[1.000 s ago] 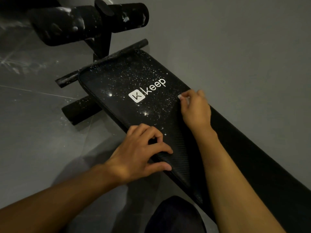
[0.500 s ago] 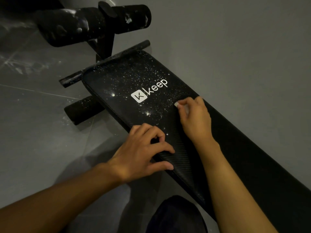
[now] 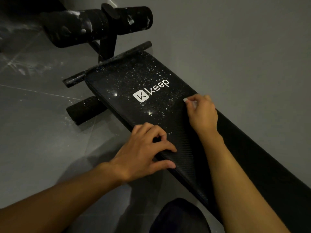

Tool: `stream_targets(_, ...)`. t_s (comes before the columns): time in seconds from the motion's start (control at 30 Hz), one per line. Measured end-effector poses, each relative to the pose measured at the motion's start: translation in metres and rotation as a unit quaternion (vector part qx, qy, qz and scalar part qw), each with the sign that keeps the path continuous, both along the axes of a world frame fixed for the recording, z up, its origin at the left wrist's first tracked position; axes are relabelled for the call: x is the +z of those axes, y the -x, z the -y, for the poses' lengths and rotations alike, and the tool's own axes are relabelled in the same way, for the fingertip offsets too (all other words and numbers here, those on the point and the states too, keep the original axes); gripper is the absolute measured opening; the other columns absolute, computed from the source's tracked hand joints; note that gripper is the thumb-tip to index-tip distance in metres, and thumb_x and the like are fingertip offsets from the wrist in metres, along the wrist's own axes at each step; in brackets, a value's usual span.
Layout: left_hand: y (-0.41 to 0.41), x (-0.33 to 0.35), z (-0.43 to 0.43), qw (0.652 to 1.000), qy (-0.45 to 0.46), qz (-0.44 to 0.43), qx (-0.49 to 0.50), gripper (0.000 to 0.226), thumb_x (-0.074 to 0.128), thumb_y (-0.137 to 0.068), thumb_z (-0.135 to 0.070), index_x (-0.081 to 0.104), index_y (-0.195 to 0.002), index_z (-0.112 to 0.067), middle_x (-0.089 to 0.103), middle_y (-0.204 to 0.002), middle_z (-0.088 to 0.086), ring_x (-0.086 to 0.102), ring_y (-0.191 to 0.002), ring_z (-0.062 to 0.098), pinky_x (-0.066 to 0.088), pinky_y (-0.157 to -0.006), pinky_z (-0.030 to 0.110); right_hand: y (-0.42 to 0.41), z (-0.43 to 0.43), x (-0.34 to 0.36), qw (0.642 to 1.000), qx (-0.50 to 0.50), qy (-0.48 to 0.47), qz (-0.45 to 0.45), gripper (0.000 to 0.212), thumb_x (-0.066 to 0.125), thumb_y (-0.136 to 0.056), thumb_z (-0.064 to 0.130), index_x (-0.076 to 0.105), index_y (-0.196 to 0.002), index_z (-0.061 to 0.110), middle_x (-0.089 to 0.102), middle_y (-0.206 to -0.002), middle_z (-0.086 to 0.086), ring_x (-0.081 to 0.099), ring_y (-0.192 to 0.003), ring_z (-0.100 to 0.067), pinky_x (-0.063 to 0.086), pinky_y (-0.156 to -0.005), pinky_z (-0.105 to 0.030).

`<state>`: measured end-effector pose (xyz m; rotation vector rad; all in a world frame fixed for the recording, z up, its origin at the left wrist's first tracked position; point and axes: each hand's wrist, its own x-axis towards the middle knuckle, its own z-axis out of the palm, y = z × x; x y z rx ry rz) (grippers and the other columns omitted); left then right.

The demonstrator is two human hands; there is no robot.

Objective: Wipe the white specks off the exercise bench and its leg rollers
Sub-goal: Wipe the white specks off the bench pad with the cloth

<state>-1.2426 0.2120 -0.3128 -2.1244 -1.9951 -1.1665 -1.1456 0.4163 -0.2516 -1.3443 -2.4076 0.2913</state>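
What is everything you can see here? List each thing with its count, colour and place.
bench pad: 1, black, white-specked, centre
upper leg rollers: 2, black, white-smeared, top
lower leg roller: 1, black, left of pad
crossbar: 1, black, pad's far end
floor: 1, grey, all around
wipe: 1, white, in right hand
knee: 1, dark-clothed, bottom edge
left hand: 1, gripping pad's near edge
right hand: 1, pinching wipe, pad's far edge
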Motion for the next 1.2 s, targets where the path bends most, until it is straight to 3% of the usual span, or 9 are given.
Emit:
stream_targets(0.1,0.0,0.0,0.001,1.0,0.004,-0.001,0.002,0.039,0.06,-0.088,-0.071,0.07,-0.113,-0.041,0.05,-0.109,-0.01,0.046,-0.105,0.013,0.024,-0.093,0.027,-0.008,0.026,-0.001,0.998,0.065,0.001,0.001,0.025,0.056,-0.102,0.039,0.065,-0.12,0.024,0.048,-0.108,0.006,0.048,-0.076,-0.002,0.037,-0.066,-0.018)
stream_targets(0.23,0.001,-0.001,0.002,1.0,0.005,0.004,-0.004,0.04,0.06,-0.088,-0.07,0.069,-0.114,-0.041,0.049,-0.11,-0.011,0.047,-0.105,0.014,0.029,-0.093,0.03,-0.044,0.066,-0.006,0.984,0.18,-0.012,-0.003,0.021,0.058,-0.1,0.037,0.067,-0.118,0.031,0.037,-0.093,0.02,0.046,-0.075,0.001,0.038,-0.069,-0.023)
stream_targets(0.37,0.0,-0.001,0.0,1.0,0.005,0.005,-0.003,0.039,0.062,-0.088,-0.07,0.069,-0.113,-0.042,0.05,-0.109,-0.011,0.048,-0.105,0.013,0.029,-0.093,0.03,-0.032,0.035,-0.001,0.991,0.131,-0.024,0.03,0.019,0.057,-0.099,0.042,0.065,-0.115,0.034,0.046,-0.099,0.011,0.05,-0.081,-0.005,0.052,-0.081,-0.041)
stream_targets(0.5,-0.001,0.0,0.001,1.0,0.002,0.003,0.003,0.039,0.063,-0.087,-0.07,0.071,-0.112,-0.041,0.051,-0.109,-0.01,0.047,-0.105,0.013,0.026,-0.094,0.028,-0.007,0.016,0.0,0.999,0.033,0.012,-0.011,0.024,0.057,-0.101,0.04,0.064,-0.12,0.027,0.047,-0.109,0.005,0.054,-0.091,-0.01,0.054,-0.089,-0.043)
stream_targets(0.6,0.0,0.0,0.002,1.0,0.003,0.001,0.003,0.039,0.062,-0.088,-0.069,0.07,-0.113,-0.041,0.051,-0.109,-0.01,0.048,-0.105,0.014,0.027,-0.093,0.028,-0.019,0.049,-0.004,0.991,0.13,-0.001,-0.016,0.024,0.055,-0.102,0.038,0.065,-0.122,0.03,0.044,-0.101,0.01,0.049,-0.078,-0.004,0.054,-0.082,-0.041)
stream_targets(0.73,0.001,0.001,0.002,1.0,0.003,-0.002,-0.004,0.04,0.063,-0.089,-0.068,0.069,-0.116,-0.039,0.051,-0.111,-0.011,0.048,-0.106,0.015,0.029,-0.094,0.029,-0.06,0.082,-0.007,0.969,0.244,0.025,-0.01,0.021,0.055,-0.1,0.039,0.066,-0.118,0.038,0.037,-0.092,0.02,0.046,-0.079,-0.001,0.047,-0.071,-0.035)
stream_targets(0.97,0.001,0.001,0.002,1.0,0.006,-0.003,-0.006,0.039,0.062,-0.089,-0.069,0.071,-0.115,-0.041,0.05,-0.11,-0.01,0.048,-0.106,0.014,0.026,-0.094,0.028,-0.046,0.055,-0.004,0.991,0.136,0.01,-0.008,0.023,0.057,-0.099,0.039,0.066,-0.12,0.034,0.04,-0.096,0.017,0.048,-0.08,-0.001,0.052,-0.081,-0.04)
stream_targets(1.1,0.002,0.002,0.003,1.0,-0.001,-0.002,-0.012,0.038,0.063,-0.09,-0.067,0.07,-0.113,-0.038,0.051,-0.11,-0.009,0.048,-0.105,0.015,0.031,-0.093,0.031,-0.052,0.082,-0.007,0.969,0.245,0.013,-0.022,0.024,0.054,-0.1,0.039,0.068,-0.118,0.034,0.035,-0.092,0.021,0.044,-0.078,-0.003,0.045,-0.07,-0.033)
stream_targets(1.2,0.003,0.003,0.005,1.0,0.007,-0.005,-0.022,0.036,0.063,-0.091,-0.066,0.07,-0.115,-0.04,0.05,-0.109,-0.01,0.046,-0.106,0.014,0.032,-0.094,0.031,-0.074,0.083,-0.005,0.96,0.278,0.027,0.005,0.023,0.053,-0.099,0.045,0.066,-0.117,0.042,0.038,-0.092,0.022,0.048,-0.083,-0.002,0.044,-0.074,-0.035)
